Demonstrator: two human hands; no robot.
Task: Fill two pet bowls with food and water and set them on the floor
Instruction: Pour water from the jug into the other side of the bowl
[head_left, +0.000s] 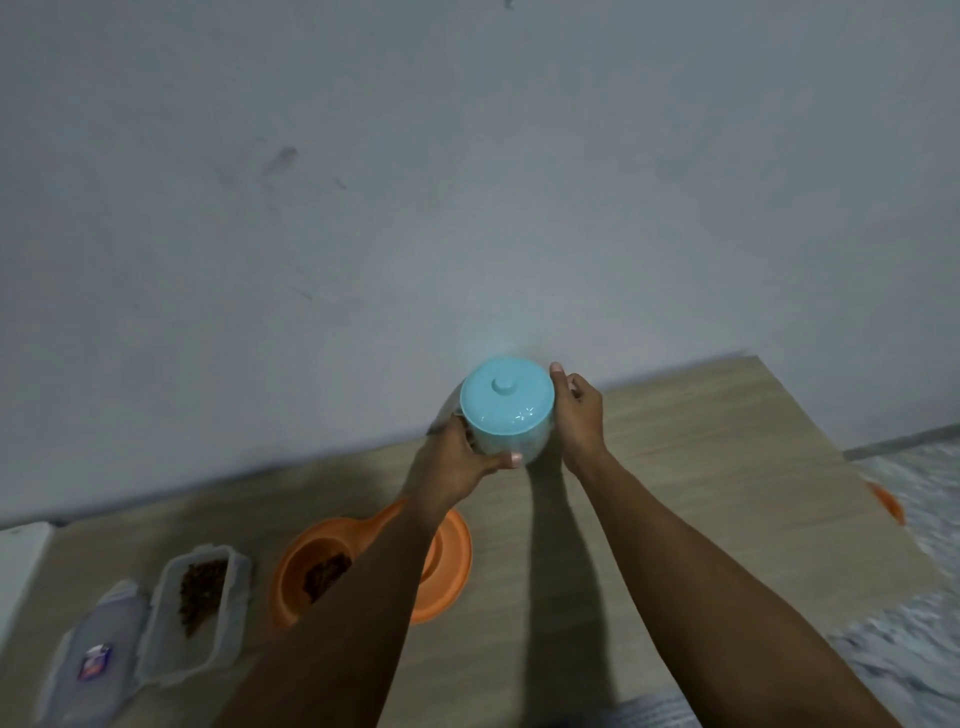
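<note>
A light blue jar (506, 410) with a knobbed lid stands at the back of the wooden table (701, 467), against the wall. My left hand (457, 460) grips its left side and my right hand (576, 415) holds its right side. An orange double pet bowl (447, 561) lies nearer to me, partly hidden under my left forearm. Its left cup (324, 569) holds brown dry food; the right cup is mostly covered by my arm.
A clear plastic food box (200, 597) with brown kibble sits open at the front left, its lid (98, 654) lying beside it. An orange object (888, 501) peeks past the table's right edge. Grey patterned floor (914, 613) lies to the right. A white object (21, 566) is at far left.
</note>
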